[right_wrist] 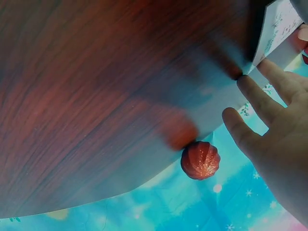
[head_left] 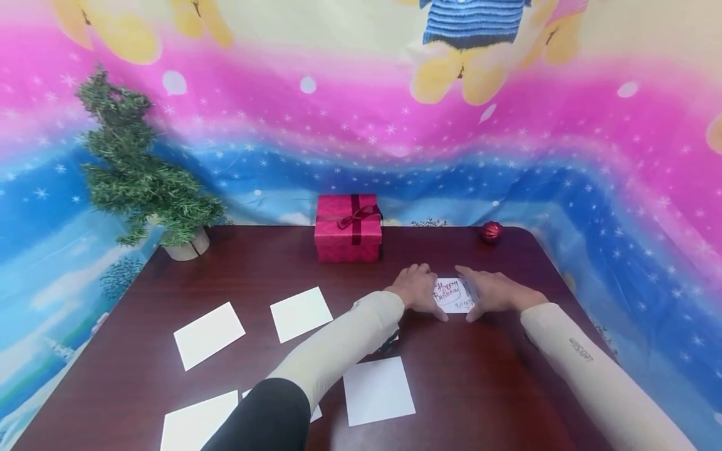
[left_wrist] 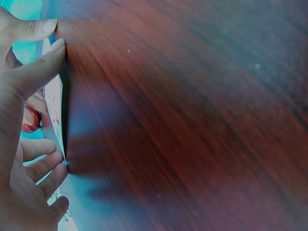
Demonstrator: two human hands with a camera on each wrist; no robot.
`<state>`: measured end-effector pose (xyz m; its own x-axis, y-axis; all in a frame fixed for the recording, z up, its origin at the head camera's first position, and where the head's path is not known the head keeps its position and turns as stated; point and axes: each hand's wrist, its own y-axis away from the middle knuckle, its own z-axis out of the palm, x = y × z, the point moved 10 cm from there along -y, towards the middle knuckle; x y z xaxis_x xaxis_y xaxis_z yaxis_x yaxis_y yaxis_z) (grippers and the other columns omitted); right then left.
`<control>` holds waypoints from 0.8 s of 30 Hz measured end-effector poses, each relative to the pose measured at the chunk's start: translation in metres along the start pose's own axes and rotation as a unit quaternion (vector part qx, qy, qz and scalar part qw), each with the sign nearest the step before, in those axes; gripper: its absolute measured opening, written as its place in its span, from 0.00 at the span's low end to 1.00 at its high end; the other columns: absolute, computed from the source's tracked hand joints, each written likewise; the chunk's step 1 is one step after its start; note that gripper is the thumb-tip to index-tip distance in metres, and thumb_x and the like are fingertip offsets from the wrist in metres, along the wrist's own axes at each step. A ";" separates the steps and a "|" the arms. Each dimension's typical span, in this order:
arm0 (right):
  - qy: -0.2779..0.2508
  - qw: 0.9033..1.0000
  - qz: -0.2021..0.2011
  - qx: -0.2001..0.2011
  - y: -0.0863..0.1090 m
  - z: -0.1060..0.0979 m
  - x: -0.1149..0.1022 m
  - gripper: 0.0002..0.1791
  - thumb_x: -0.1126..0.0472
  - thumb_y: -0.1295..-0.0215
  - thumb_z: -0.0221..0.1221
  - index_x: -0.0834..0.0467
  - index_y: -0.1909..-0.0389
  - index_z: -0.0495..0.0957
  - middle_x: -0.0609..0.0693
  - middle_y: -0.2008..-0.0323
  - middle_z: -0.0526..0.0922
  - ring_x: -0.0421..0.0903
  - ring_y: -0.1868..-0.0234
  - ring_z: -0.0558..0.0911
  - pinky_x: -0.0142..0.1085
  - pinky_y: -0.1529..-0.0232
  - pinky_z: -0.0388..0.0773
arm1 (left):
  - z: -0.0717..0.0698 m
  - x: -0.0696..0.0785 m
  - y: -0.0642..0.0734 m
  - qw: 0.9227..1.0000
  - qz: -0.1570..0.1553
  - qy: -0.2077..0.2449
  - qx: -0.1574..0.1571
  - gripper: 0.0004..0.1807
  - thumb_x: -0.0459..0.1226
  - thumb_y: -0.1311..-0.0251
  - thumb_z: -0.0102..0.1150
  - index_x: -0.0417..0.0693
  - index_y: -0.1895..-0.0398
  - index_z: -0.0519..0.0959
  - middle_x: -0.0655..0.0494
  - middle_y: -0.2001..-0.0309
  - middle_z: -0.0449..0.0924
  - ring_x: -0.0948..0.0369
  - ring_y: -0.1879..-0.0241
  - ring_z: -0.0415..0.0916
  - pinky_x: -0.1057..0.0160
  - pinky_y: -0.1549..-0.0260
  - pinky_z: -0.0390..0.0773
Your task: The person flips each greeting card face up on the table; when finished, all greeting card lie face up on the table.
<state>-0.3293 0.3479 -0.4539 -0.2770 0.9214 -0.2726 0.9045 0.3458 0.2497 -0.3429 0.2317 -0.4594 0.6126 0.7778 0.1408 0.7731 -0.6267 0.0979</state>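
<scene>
In the head view, both hands frame a small white card point(head_left: 449, 295) at the right of the table, with "Happy Birthday" handwritten in red and darker writing at its right. My left hand point(head_left: 418, 290) holds the card's left side, thumb at the near edge and fingertips at the far corner, as the left wrist view shows. Opposite it, my right hand point(head_left: 497, 292) holds the right side with thumb and fingers spread. The right wrist view has its fingertips point(right_wrist: 246, 83) at the card's corner, thumb hidden. The card lies close over the tabletop, casting a dark shadow.
Several blank white sheets point(head_left: 379, 392) lie at the left and front, some partly under my left arm. A red gift box point(head_left: 346, 245) with a dark bow stands at the back. A red ornament point(head_left: 491, 232) sits back right; a small potted evergreen tree point(head_left: 141, 175) stands back left.
</scene>
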 end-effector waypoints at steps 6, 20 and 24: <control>-0.015 1.000 -0.001 0.011 0.001 -0.004 -0.012 0.65 0.44 0.58 0.80 0.62 0.23 0.54 0.64 0.34 0.70 0.60 0.41 0.73 0.60 0.44 0.71 | -0.011 -0.009 0.012 1.000 0.017 0.011 -0.003 0.56 0.71 0.60 0.69 0.56 0.27 0.66 0.58 0.38 0.70 0.60 0.45 0.66 0.59 0.39 0.68; 0.022 0.992 -0.101 0.071 -0.035 -0.028 -0.160 0.55 0.40 0.46 0.72 0.56 0.22 0.56 0.59 0.28 0.66 0.61 0.30 0.66 0.62 0.35 0.64 | -0.064 -0.128 0.104 0.998 -0.025 0.053 0.025 0.50 0.65 0.52 0.67 0.55 0.26 0.68 0.53 0.32 0.69 0.54 0.35 0.67 0.50 0.36 0.67; 0.038 0.989 -0.125 0.061 -0.049 -0.020 -0.201 0.54 0.38 0.46 0.71 0.55 0.23 0.58 0.56 0.29 0.69 0.59 0.30 0.68 0.60 0.36 0.66 | -0.064 -0.160 0.134 0.996 -0.058 0.066 0.028 0.49 0.65 0.51 0.66 0.52 0.27 0.69 0.51 0.33 0.69 0.51 0.35 0.67 0.48 0.35 0.66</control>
<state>-0.3246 0.1488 -0.3931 -0.5174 0.8217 -0.2389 0.8353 0.5456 0.0675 -0.3483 0.0201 -0.4056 0.4946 0.8289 0.2612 0.8473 -0.5268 0.0671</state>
